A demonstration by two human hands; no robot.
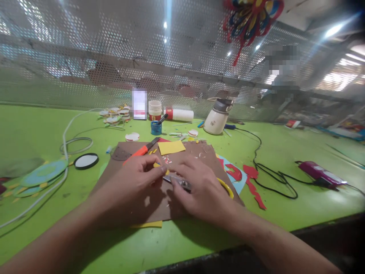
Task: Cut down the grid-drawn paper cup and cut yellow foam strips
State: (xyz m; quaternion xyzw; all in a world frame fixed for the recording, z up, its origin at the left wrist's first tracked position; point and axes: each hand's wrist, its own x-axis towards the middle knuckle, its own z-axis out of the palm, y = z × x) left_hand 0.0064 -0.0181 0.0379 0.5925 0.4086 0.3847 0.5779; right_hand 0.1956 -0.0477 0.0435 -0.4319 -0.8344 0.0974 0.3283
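Over a brown board point(114, 186), my left hand point(139, 179) is closed in a pinch, with a small yellow piece point(156, 165) showing at its fingertips. My right hand point(203, 186) is wrapped round a pair of scissors point(184, 184). Their metal blades point left toward the pinched fingers, and part of the yellow handle shows behind the hand. Just beyond the hands lies a yellow rectangular sheet point(171, 147) among tiny white and red scraps. An orange utility knife point(140, 151) rests at the board's far left, partly behind my left hand.
Behind the board stand a blue jar point(156, 128), a lit phone point(139, 104) and a white kettle-like bottle point(217, 117). Red cutouts point(254, 184) lie to the right. A black cord point(281, 177) leads to a purple device point(322, 175). A white cable point(65, 152) crosses the left side.
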